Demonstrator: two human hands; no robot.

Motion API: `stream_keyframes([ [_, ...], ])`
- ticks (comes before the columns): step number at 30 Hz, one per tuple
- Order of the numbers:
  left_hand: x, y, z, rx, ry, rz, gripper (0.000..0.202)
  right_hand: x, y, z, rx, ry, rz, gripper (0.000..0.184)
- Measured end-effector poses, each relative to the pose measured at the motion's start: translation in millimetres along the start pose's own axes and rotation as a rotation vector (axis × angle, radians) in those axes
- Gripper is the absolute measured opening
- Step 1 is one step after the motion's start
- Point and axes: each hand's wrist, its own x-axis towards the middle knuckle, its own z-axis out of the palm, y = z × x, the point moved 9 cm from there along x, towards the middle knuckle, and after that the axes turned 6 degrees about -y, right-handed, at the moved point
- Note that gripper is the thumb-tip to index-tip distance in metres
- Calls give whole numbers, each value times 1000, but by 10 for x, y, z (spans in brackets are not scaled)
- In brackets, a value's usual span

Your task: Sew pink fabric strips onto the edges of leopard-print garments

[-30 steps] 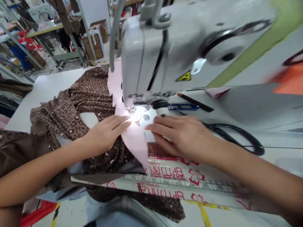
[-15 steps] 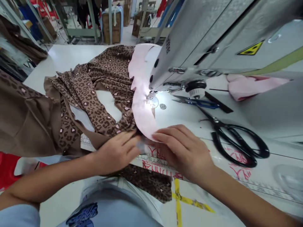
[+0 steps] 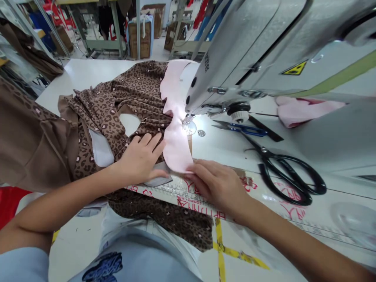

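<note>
A pale pink strip of fabric (image 3: 178,150) runs under the presser foot of the sewing machine (image 3: 229,66). Its near end is pinched between the thumb and fingers of my right hand (image 3: 220,188). Brown leopard-print fabric (image 3: 141,86) lies bunched to the left, against the pink strip. My left hand (image 3: 141,160) rests on that print with its fingers spread, the fingertips close to the pink edge. Below the left palm, a grey piece of cloth (image 3: 160,174) shows. More leopard print hangs over the table's near edge.
Black-handled scissors (image 3: 289,172) and blue thread snips (image 3: 243,128) lie right of the needle. Behind them is a pink fabric scrap (image 3: 308,111). A printed ruler strip (image 3: 182,192) runs along the front edge. Brown cloth (image 3: 32,145) is heaped at the left.
My left hand has moved up and left from the near end of the pink strip, and its fingers have spread on the leopard print. The right hand keeps its pinch.
</note>
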Motion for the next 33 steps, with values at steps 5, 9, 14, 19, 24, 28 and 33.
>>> stream_keyframes([
  [5,-106,169,-73,-80,-46,12,42,232,74,-14,237,-19,183,20],
  [9,-138,227,66,-108,-163,-16,47,284,-201,216,216,-192,-20,18],
  [14,-352,438,-120,-151,108,223,16,100,-229,147,210,-35,-48,15],
  [19,-714,728,-202,-183,410,509,8,94,-195,83,277,18,-21,13],
  [24,-757,701,-200,-271,521,476,8,89,-315,161,283,-88,-154,16],
  [28,-660,508,-174,-289,415,235,18,-6,-225,102,230,-52,-63,23],
  [33,-604,632,-198,-323,427,419,19,-21,-207,32,169,-12,3,13],
])
